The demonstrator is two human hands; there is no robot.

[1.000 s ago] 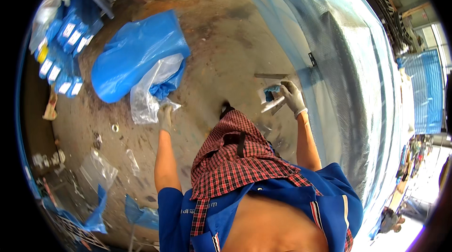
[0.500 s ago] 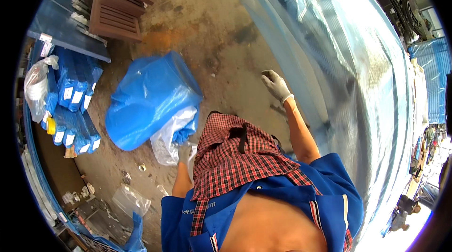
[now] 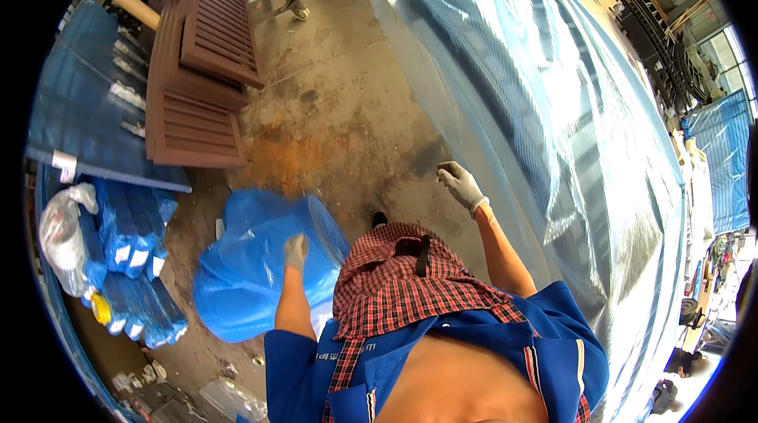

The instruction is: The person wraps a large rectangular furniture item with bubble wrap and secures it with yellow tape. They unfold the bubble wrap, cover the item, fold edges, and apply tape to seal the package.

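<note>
My left hand [image 3: 296,251], in a pale work glove, hangs over a big roll of blue plastic film [image 3: 260,269] on the floor; its fingers look loosely bent and hold nothing I can see. Whether the hand touches the film I cannot tell. My right hand [image 3: 462,186], also gloved, is held out to my right with its fingers loosely apart and nothing in them. It is nearest the edge of a large, pale-blue translucent plastic sheet [image 3: 584,131] draped over a long pile. What lies under the sheet is mostly hidden.
Brown slatted panels [image 3: 201,123] stand at the far left, next to blue-wrapped panels [image 3: 79,107]. Below them are blue-wrapped bundles [image 3: 130,233] and a clear plastic bag [image 3: 67,225]. A wheeled stand [image 3: 298,11] is ahead. People [image 3: 667,395] are at the far right.
The view has shifted forward along the floor, so the blue roll sits lower in the picture. My left hand has come up from beside the white plastic to over the blue film.
</note>
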